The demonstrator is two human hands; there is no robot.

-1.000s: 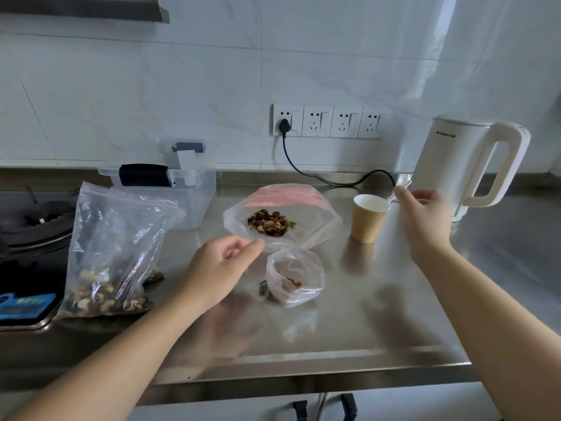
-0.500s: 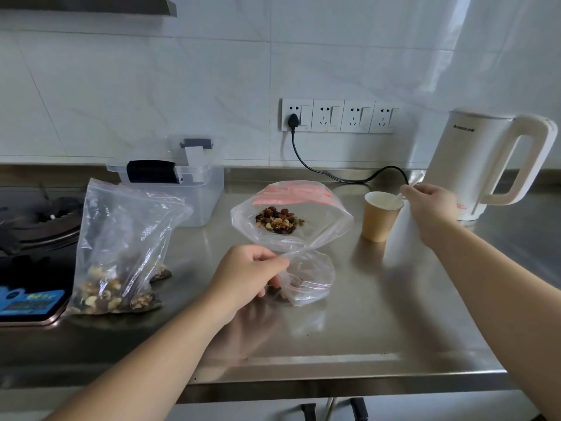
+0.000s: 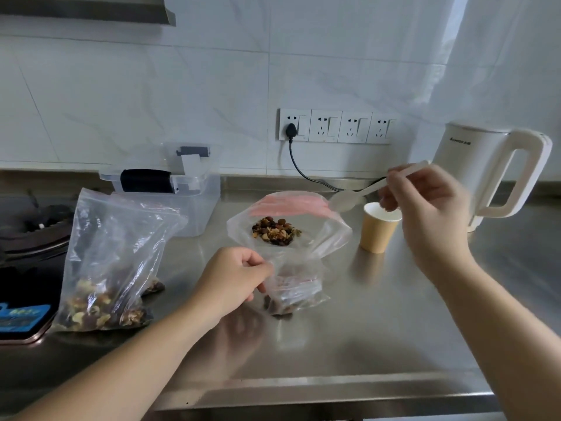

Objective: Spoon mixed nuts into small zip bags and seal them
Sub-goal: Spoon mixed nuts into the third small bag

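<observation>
A brushed stainless-steel surface (image 3: 379, 329) ran along a white marble-tiled wall (image 3: 151, 86) carrying a four-gang white socket strip (image 3: 337, 126), one black plug and cord in its leftmost outlet. A black gas hob (image 3: 27, 238) sat at the far left. At the right rear stood a white electric kettle (image 3: 473, 171); at the left rear, a clear plastic lidded storage box (image 3: 170, 192) with dark contents that could not be made out. In front of that box slumped a large clear zip bag (image 3: 106, 262), mixed nuts pooled at its bottom. At centre lay a wide-open clear bag with a pink zip strip (image 3: 291, 220), a small heap of mixed nuts (image 3: 274, 231) inside. Just nearer the person, a small clear zip bag (image 3: 291, 290) held a few nuts, its mouth pinched by the left hand (image 3: 233, 281), fingers curled. A tan paper cup (image 3: 378, 227) stood beside the open bag. Above it the right hand (image 3: 425, 208) gripped a white plastic spoon (image 3: 361, 196), its bowl over the pink strip.
</observation>
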